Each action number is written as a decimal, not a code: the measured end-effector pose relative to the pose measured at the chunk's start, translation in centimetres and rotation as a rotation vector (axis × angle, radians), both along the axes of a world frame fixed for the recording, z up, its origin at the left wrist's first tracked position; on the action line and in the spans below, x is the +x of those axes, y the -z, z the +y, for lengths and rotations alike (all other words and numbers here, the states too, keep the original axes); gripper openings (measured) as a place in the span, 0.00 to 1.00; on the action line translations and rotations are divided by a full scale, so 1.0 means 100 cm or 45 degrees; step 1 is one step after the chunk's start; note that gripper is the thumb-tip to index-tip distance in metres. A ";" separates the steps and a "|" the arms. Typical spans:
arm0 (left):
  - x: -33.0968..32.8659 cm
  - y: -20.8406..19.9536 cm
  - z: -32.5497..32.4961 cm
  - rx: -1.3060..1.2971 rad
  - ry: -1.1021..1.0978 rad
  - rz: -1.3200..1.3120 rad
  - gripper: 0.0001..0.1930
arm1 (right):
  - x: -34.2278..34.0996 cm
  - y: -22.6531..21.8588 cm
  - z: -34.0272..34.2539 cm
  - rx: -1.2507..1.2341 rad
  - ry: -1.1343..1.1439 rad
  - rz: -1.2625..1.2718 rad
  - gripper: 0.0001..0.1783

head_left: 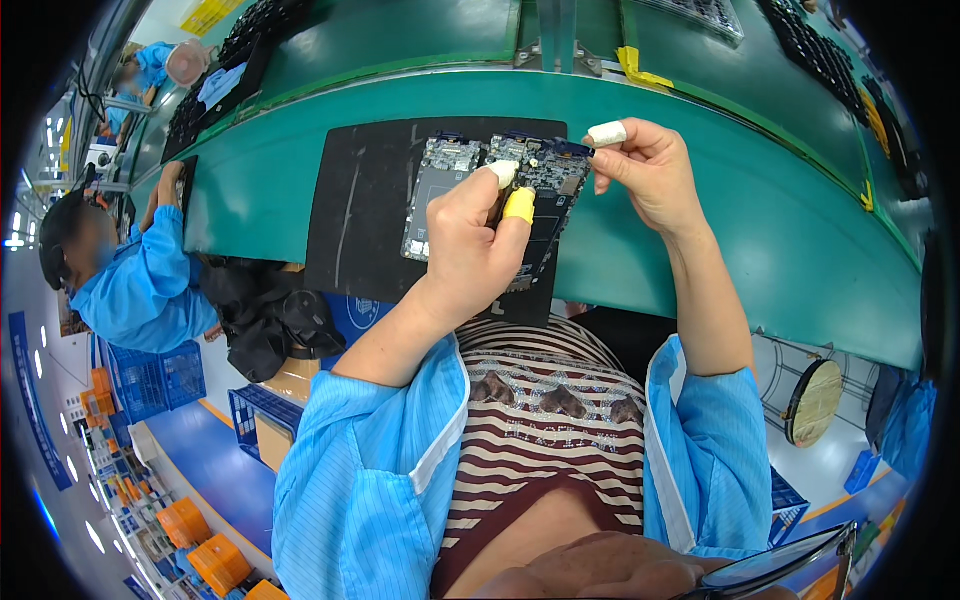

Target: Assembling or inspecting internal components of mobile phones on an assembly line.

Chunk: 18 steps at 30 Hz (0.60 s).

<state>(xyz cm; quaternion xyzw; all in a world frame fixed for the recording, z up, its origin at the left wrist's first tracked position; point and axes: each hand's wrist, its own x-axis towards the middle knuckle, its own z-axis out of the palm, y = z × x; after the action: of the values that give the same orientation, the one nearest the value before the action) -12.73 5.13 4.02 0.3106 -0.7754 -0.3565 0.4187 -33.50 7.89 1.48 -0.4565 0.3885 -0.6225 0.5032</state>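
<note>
A circuit board panel [431, 188], grey and dark with dense small components along its far edge, lies on a black mat [350, 190]. Over the middle of it is my left hand [468, 240], with a white cover on one fingertip and a yellow one on another. Those fingers close in a pinch at the board's surface; whatever is between them is too small to make out. At the far right corner, my right hand [655, 175] pinches the board's dark edge between thumb and forefinger. The forefinger wears a white cover.
The mat rests on a green bench [800, 270]. A raised ledge with yellow tape [640, 70] runs behind it, with black trays [820, 50] beyond. On the left a co-worker in a blue smock [140, 290] sits at the bench, near a black bag [280, 325].
</note>
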 end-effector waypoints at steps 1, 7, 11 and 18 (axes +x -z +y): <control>0.001 0.000 0.000 0.000 -0.003 0.001 0.09 | 0.001 -0.001 0.000 -0.029 0.002 0.004 0.10; 0.000 0.001 -0.001 0.382 0.115 0.209 0.05 | 0.003 0.003 -0.002 -0.004 -0.045 -0.125 0.09; -0.003 0.000 -0.001 0.466 0.091 0.289 0.01 | 0.005 0.004 -0.003 0.062 -0.017 -0.135 0.08; 0.004 0.011 -0.004 0.364 0.081 0.204 0.01 | 0.008 0.004 -0.003 0.128 0.004 -0.112 0.06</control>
<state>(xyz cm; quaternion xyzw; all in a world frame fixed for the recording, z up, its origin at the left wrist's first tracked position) -12.38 4.78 2.88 0.3128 -0.6905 -0.4997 0.4192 -32.73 7.61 1.09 -0.4021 0.3974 -0.6223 0.5413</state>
